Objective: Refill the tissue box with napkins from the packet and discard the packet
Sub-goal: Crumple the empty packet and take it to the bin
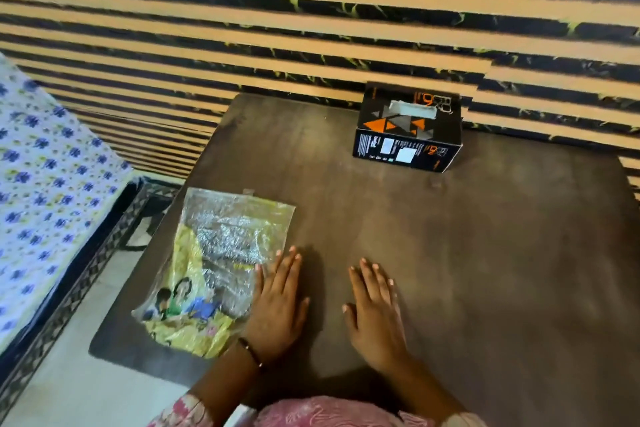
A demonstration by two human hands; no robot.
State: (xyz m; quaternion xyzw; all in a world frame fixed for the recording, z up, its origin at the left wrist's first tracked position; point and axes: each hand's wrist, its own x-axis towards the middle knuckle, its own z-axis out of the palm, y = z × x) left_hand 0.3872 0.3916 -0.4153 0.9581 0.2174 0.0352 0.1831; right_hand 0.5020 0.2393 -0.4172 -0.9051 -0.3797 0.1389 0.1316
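Tissue box (408, 128) — black carton with orange triangles — stands at the far edge of the dark surface (485, 253), close to the striped wall (311, 28). Its top slot is open and looks torn; whether anything is left inside, cannot tell. Napkin packet (214, 263), clear film with yellow print, lies flat near the front-left corner of the surface, well apart from the box.

Left hand (277, 302): flat, fingers straight, grip released; its fingertips overlap or touch the packet's right edge. Right hand (375, 314): flat on bare surface, grip released, holding nothing.

Risks, as judged:
- The packet sits near the left edge, beside a drop to the floor (69, 374) and the gap next to the bed (41, 184). A sideways push from the left hand could slide it off.
- The film looks slick and crumpled, so a shallow pinch may slip, or the film may tear wide and spill napkins.
- The box looks light. Pressing napkins through the narrow slot with one hand could tip it or shove it against the wall, and the slot edge could rip further.

Room: a wide bare stretch lies between the hands and the box, so either item could be drawn to the centre. There is little room behind the box, and none to the left of the packet. No bin in view — the discard spot is unknown.
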